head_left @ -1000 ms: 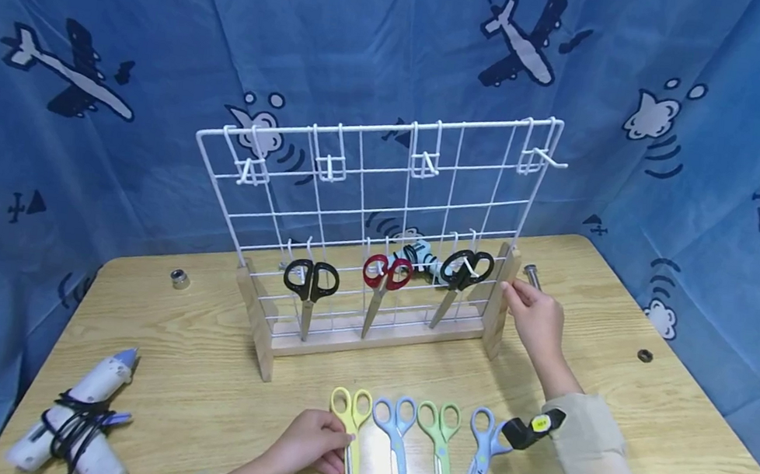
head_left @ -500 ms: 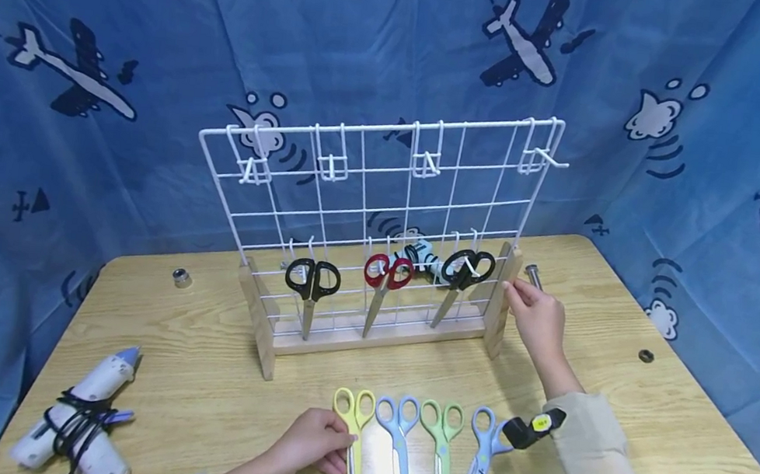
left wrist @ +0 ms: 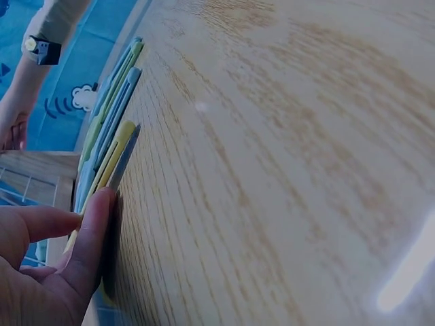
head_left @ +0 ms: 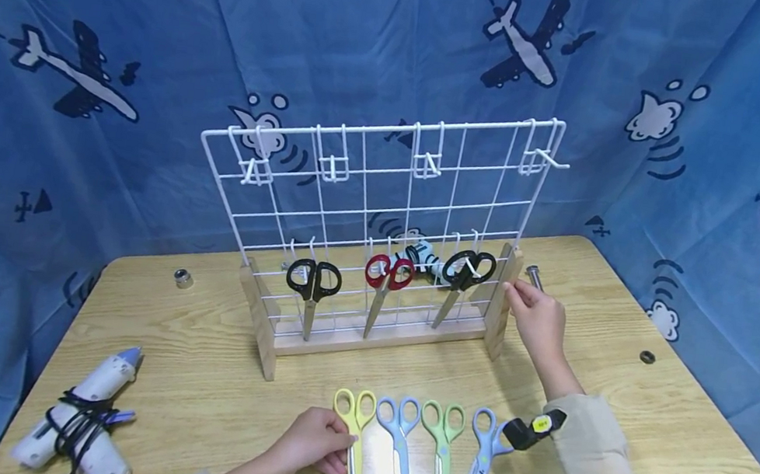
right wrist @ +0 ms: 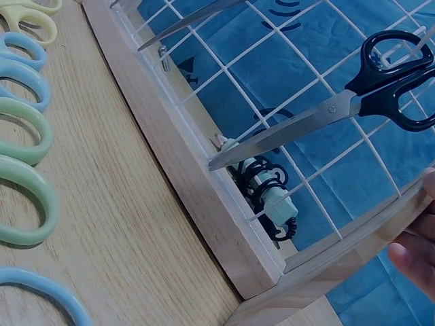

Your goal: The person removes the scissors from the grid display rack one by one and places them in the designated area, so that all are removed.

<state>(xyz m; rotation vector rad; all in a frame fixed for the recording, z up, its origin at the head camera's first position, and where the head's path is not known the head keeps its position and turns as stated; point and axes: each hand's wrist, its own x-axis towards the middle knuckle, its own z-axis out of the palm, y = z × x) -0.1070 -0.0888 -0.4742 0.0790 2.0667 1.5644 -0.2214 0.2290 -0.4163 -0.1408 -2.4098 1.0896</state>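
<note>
My left hand [head_left: 310,442] pinches a pair of yellow scissors [head_left: 355,473] lying on the table; in the left wrist view thumb and finger close on its blade part. Beside it lie blue scissors [head_left: 400,458], green scissors [head_left: 442,463] and more blue scissors [head_left: 478,471], handles toward the rack. My right hand [head_left: 539,322] holds the right wooden upright [head_left: 497,325] of a white wire rack [head_left: 362,209]. On its lower hooks hang black-handled scissors [head_left: 313,284], red-handled scissors [head_left: 385,277] and another black-handled pair [right wrist: 380,88], blades down.
Several white hooks [head_left: 430,164] line the rack's top and carry nothing. A white glue gun with wound black cord [head_left: 85,418] lies at the left. Behind the rack is a pale-green corded tool [right wrist: 268,193]. A bolt [head_left: 534,275] and nuts [head_left: 183,278] lie around.
</note>
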